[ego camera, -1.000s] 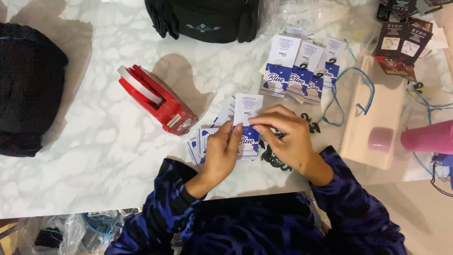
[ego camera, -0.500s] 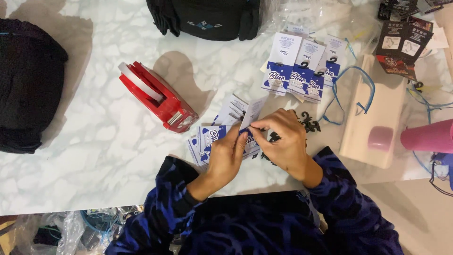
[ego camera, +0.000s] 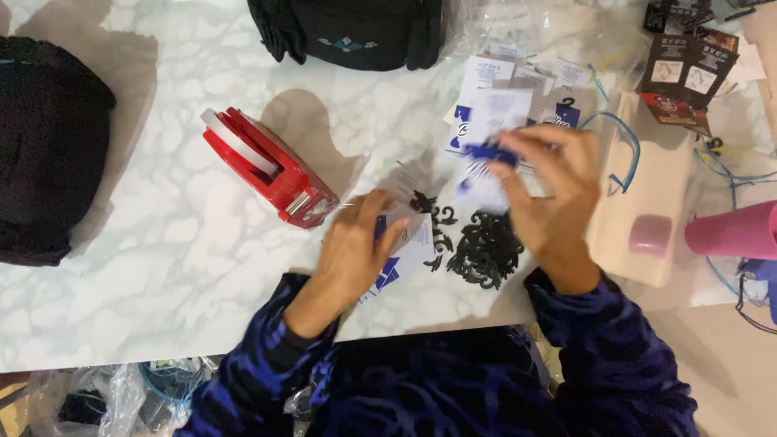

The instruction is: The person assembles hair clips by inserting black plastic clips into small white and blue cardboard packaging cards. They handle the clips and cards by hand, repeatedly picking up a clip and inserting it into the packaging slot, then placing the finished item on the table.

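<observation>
Right fingers (ego camera: 526,158) pinch a card (ego camera: 494,174) over open marble; left fingers (ego camera: 380,222) press flat on a card stack (ego camera: 409,243) near the table edge (ego camera: 162,352).

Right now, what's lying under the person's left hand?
The left hand presses a small stack of white-and-blue cards on the marble table. How many cards lie beneath the palm is hidden.

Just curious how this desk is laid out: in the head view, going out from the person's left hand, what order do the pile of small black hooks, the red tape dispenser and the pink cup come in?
From the left hand:
1. Pile of small black hooks, just to its right on the table.
2. Red tape dispenser, up and to its left.
3. Pink cup, lying at the far right edge.
</observation>
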